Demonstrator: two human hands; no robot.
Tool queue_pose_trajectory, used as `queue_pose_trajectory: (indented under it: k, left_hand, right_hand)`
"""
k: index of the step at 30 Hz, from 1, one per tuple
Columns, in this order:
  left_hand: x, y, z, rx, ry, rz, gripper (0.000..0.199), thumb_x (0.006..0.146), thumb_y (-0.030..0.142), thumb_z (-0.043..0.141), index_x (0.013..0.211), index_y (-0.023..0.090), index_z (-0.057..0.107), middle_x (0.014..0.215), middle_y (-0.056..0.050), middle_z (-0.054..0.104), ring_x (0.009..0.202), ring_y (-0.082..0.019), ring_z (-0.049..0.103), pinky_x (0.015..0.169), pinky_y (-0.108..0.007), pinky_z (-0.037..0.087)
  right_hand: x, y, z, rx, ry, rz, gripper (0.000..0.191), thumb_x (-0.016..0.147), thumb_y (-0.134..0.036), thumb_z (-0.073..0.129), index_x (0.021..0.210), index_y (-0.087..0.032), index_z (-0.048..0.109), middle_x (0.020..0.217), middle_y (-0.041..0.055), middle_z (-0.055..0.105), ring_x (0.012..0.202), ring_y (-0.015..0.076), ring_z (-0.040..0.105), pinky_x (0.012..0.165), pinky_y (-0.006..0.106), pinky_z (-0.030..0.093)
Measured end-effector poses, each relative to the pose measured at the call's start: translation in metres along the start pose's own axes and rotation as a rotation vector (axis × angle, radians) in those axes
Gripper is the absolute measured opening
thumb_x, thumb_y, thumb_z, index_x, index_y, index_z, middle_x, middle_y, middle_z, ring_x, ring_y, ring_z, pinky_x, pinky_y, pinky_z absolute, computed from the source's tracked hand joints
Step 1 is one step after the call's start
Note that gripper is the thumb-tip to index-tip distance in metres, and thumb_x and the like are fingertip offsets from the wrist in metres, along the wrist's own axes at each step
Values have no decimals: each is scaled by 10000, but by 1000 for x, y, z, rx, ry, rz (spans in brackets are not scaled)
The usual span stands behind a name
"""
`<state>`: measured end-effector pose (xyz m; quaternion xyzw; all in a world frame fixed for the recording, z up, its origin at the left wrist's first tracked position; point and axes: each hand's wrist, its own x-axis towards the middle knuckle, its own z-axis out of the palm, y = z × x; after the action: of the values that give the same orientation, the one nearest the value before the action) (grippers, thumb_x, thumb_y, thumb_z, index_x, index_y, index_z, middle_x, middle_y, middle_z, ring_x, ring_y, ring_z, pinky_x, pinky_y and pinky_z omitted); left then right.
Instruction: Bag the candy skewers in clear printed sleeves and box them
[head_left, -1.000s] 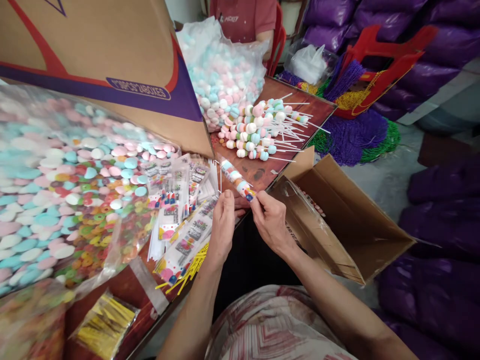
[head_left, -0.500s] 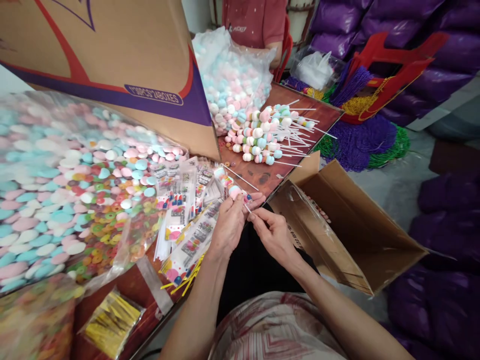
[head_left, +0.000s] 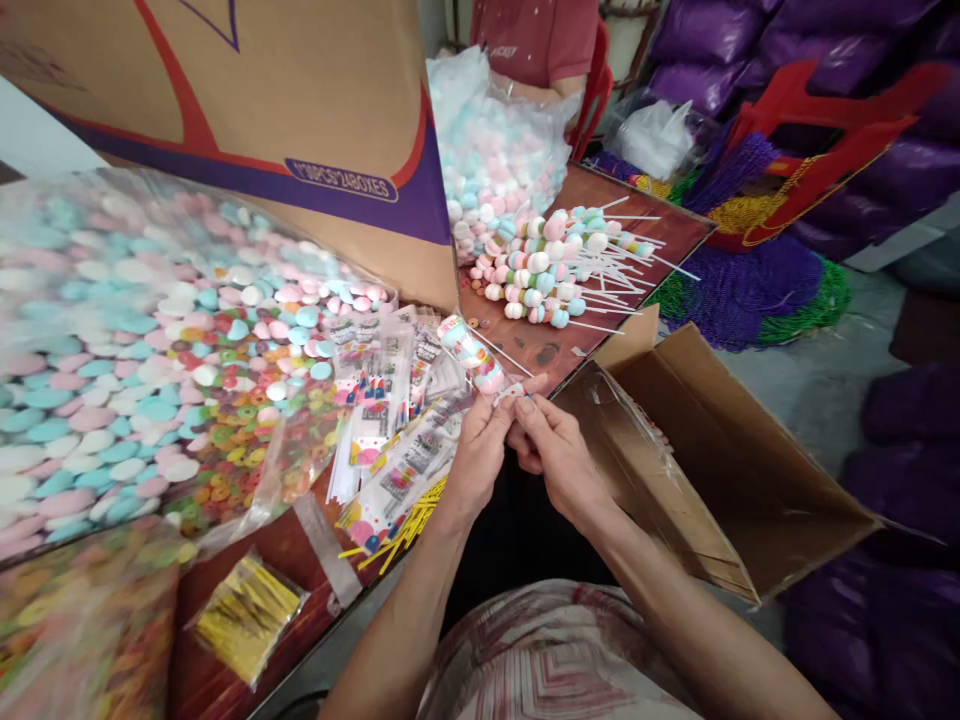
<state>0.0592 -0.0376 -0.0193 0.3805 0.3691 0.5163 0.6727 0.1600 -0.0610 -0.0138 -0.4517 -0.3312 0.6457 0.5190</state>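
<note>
Left hand: here we are with our left hand (head_left: 480,450) closed, thumb and fingers pinching the lower end of the wrapped candy stick (head_left: 472,355).
Right hand: our right hand (head_left: 561,455) is closed too, fingertips pinching at that same end, right up against the left.
Wrapped candy stick: pink, white and blue sweets in a clear printed sleeve, tilted up and away from us over the bench (head_left: 559,347).
By our left wrist: printed wrappers (head_left: 412,465) overlap, yellow ties (head_left: 409,522) poking out beneath.
Left side: we've got loose marshmallows (head_left: 90,400) spread wide, with gummy rings (head_left: 236,435) among them.
Far end: unwrapped candy sticks (head_left: 544,265) lie piled, white ends pointing right, near a bag of marshmallows (head_left: 502,150).
Our right: an open carton (head_left: 757,450) gapes beside the bench.
</note>
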Motion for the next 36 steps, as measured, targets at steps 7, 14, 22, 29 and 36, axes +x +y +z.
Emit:
queue_pose_trajectory:
  k: [7,14,22,29,36]
  left_hand:
    - [-11,27,-15,-283,-75,-61,235,805,300,734,1001,172,717,922,-71,699,792,-161,637,724,-278,490]
    - [-13,45,-40,-278,216,68,103,797,182,720,775,143,628,584,55,357,517,-61,352,495,-183,340]
    - [-17,51,-65,-70,429,28,274,783,187,689,691,183,431,542,95,261,435,-34,200,427,-177,168]
    - [-18,46,-68,-94,457,111,333,749,277,764,739,190,443,580,81,352,473,-34,292,447,-152,223]
    - [-15,43,-71,-98,489,76,246,760,255,732,715,152,513,632,26,511,453,-7,280,437,-146,229]
  right_hand:
    - [6,-10,17,205,-227,195,314,859,-378,644,661,-198,481,448,-134,199,400,40,94,415,207,108]
    - [3,4,12,-907,-364,-373,206,931,-179,550,749,-176,645,824,26,626,763,133,539,702,266,373]
    - [7,20,15,-1552,-582,-690,209,951,-128,524,795,-187,652,843,38,617,728,157,475,637,291,305]
    - [18,25,15,-1668,-530,-719,186,910,-41,472,932,-157,615,847,53,608,719,179,481,675,301,316]
    - [26,2,1,-1404,-392,-606,188,942,-121,452,880,-190,616,928,57,619,772,157,534,666,266,344]
